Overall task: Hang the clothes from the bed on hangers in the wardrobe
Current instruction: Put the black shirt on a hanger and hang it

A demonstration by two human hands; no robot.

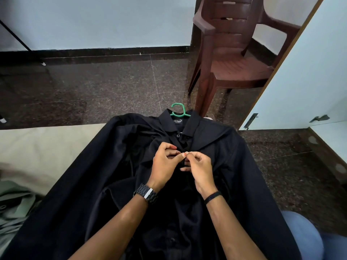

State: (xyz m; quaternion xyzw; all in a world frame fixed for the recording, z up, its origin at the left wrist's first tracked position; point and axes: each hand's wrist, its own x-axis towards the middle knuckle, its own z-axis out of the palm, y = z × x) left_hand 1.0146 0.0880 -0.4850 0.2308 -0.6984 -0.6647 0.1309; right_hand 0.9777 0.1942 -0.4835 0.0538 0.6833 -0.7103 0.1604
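A black collared shirt (234, 166) lies spread over the corner of the bed (41, 151), collar pointing away from me. A green hanger (179, 110) sits inside it, its hook sticking out above the collar. My left hand (165, 164) and my right hand (199, 166) meet at the shirt's front placket just below the collar. Both pinch the fabric edges there with thumb and fingertips. A watch is on my left wrist and a black band on my right.
A brown plastic chair (231, 59) stands on the dark speckled floor beyond the bed. A white wardrobe door (304, 85) stands open at the right. A grey-green garment (15, 207) lies on the bed at the left. A black stand leg crosses the upper left.
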